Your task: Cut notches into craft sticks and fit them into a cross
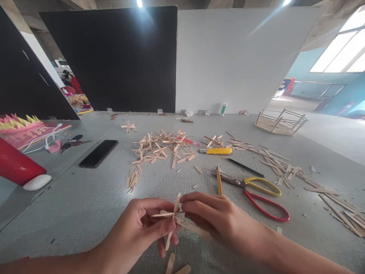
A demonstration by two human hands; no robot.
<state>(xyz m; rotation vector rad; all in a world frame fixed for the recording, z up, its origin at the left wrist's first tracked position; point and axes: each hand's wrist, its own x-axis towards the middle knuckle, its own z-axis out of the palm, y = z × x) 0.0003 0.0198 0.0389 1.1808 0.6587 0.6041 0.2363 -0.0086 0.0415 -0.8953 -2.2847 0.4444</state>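
Crossed popsicle sticks (177, 202) meet in a small star-like joint in front of me. My left hand (144, 224) is closed on them from the left, thumb and fingers pinching close to the crossing. From the right, my right hand (212, 211) grips the same piece, its fingertips at the joint and one stick running under the palm. Its thumb is mostly hidden. Two loose sticks (170, 263) lie just below my hands at the frame's bottom edge. Beyond my right hand rest scissors (241, 182) with one yellow and one red handle, beside a thin yellow-brown strip (219, 180).
Stick pieces (162, 146) are piled mid-table, with a yellow box cutter (218, 151) and black pen (245, 167) nearby. More sticks (285, 167) spread right. A phone (99, 153) and red cylinder (17, 163) lie left. A stick frame (281, 122) stands far right, near a panel (228, 57).
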